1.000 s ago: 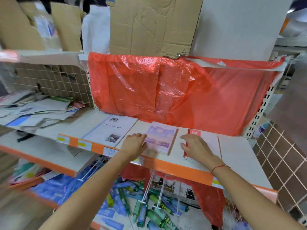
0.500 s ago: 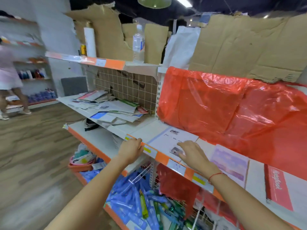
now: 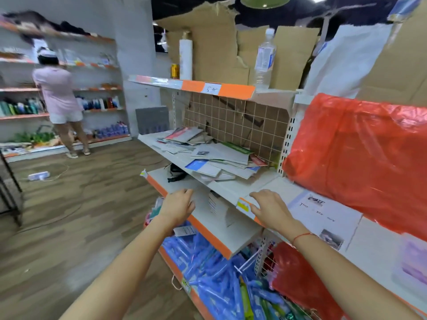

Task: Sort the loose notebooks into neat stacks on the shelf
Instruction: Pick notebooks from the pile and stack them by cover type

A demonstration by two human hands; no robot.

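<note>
Many loose notebooks [image 3: 215,155] lie heaped on the middle shelf [image 3: 233,187], against the wire grid [image 3: 233,125]. My left hand [image 3: 178,207] and right hand [image 3: 270,210] hover below the heap, fingers relaxed, holding nothing. A white notebook [image 3: 323,215] lies just beside my right hand.

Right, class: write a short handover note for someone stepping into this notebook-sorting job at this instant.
Left hand: empty, relaxed, over the lower white shelf.
Right hand: empty, by the orange-edged shelf front, beside the white spiral-bound notebook.
Things: messy pile of loose notebooks on the shelf by the wire grid; pale purple notebook lies flat at far right.
Done: the white and purple notebooks are laid out side by side.
Left: the loose pile is unsorted; stack it neatly.
</note>
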